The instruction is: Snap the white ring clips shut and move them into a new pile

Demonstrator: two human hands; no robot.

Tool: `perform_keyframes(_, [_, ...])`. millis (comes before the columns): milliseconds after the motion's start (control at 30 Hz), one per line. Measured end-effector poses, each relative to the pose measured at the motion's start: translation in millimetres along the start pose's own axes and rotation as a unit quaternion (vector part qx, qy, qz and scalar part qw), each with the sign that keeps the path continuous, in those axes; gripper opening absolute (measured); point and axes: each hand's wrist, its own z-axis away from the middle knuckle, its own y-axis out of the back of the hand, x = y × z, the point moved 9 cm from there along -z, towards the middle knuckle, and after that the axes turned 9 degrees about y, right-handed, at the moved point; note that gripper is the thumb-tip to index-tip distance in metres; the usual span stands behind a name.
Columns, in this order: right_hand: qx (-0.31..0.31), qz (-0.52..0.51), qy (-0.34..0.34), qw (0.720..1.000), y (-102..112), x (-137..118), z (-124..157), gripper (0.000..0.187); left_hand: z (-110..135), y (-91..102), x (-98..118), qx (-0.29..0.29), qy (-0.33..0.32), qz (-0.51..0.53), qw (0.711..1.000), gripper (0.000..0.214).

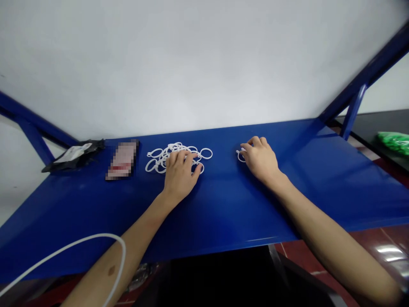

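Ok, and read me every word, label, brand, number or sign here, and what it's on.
No text is readable.
White label on the black packet: too small and blurred.
Flat dark-edged item: face pixelated, nothing legible.
White rings: no lettering visible.

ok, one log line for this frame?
left hand: over white ring pile | right hand: at separate white ring | surface: blue table

left grip (180,175) over a pile of white loops (174,148), right grip (260,158) at another white loop (239,159), blue tabletop (223,204)
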Motion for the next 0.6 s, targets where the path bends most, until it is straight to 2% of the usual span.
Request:
perform_keyframes(67, [0.022, -0.017, 0.024, 0.999, 2, -13, -1, 0.03, -1, 0.7, 0, 0.004, 0.001, 0.005, 1.0, 0.027])
perform_keyframes(133, [0.029, -0.08, 0.091, 0.992, 0, -39, -2, 0.035, -1, 2.1, 0, 0.015, -0.004, 0.014, 1.0, 0.025])
perform_keyframes(200, [0.016, -0.145, 0.173, 0.974, -4, -69, -1, 0.039, -1, 3.6, 2, 0.028, -0.012, 0.022, 0.999, 0.024])
perform_keyframes(267, [-0.003, -0.177, 0.221, 0.959, -10, -89, 0, 0.042, 0, 4.1, 3, 0.035, -0.019, 0.025, 0.999, 0.023])
perform_keyframes(333, [-0.02, -0.182, 0.23, 0.956, -17, -97, 0, 0.041, 0, 4.2, 5, 0.033, -0.024, 0.028, 0.999, 0.022])
perform_keyframes(467, [-0.049, -0.17, 0.185, 0.967, -27, -87, -3, 0.026, 0, 4.4, 8, 0.016, -0.025, 0.047, 0.998, 0.02])
perform_keyframes(600, [-0.053, -0.226, 0.162, 0.959, -23, -79, -2, 0.014, 0, 5.4, 10, 0.005, -0.027, 0.061, 0.998, 0.02])
